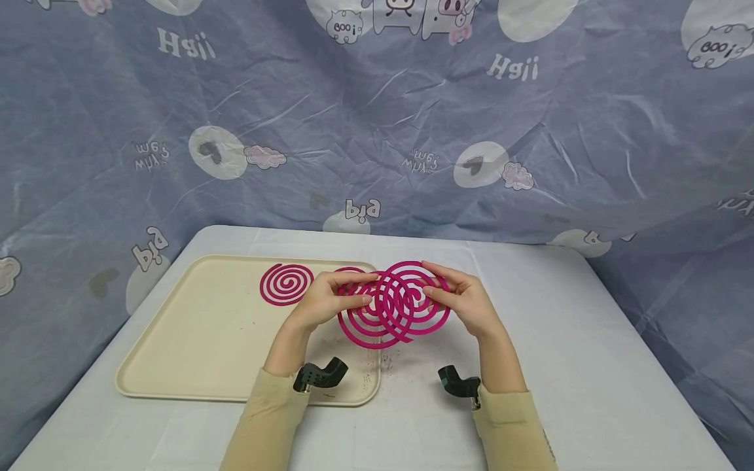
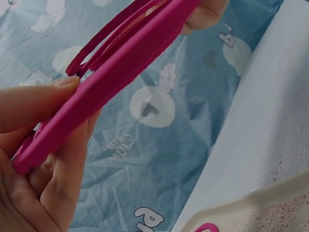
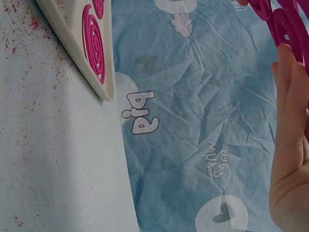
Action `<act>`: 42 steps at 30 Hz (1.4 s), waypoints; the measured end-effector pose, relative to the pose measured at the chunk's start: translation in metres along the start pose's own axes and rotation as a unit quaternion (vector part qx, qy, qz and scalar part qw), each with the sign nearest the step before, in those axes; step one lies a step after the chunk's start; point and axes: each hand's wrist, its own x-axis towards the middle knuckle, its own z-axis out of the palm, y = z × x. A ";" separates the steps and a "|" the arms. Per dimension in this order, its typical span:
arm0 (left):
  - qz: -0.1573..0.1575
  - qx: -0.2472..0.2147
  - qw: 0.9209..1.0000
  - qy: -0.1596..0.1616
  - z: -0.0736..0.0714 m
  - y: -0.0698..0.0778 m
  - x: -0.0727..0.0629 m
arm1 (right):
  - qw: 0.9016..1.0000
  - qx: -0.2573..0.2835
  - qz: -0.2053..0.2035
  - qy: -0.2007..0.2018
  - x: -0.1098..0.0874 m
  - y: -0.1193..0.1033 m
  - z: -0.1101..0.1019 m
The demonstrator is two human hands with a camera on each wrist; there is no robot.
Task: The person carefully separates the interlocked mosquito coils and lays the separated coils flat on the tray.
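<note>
Two pink mosquito coils overlap in the middle of the head view, raised over the right end of the tray. My left hand pinches the left coil between thumb and fingers. On the other side my right hand grips the right coil by its outer rings. Seen from the left wrist, the coils appear nearly edge-on, their rings lying close together at the overlap. Only the fingers of my right hand and part of a coil show at the right wrist view's edge.
A cream tray lies on the white-covered table. One coil rests flat on it, and another coil lies near its corner, partly hidden behind my hands from above. Reddish crumbs dot the tray's right end and tablecloth. A blue printed curtain hangs behind.
</note>
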 end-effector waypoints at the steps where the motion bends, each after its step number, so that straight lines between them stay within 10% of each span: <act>1: 0.001 -0.002 1.000 0.005 0.001 0.000 0.001 | 1.000 0.003 0.000 0.007 0.000 -0.001 0.000; 17: -0.012 -0.072 0.978 0.197 0.012 0.006 0.005 | 0.988 0.061 -0.032 0.135 0.002 -0.004 0.002; 30: -0.052 -0.042 0.998 0.002 -0.011 0.003 -0.004 | 0.997 0.003 0.024 -0.073 -0.005 -0.003 -0.017; 42: -0.023 -0.148 0.973 0.179 0.009 0.004 0.005 | 0.991 0.068 -0.025 0.110 0.004 0.000 0.008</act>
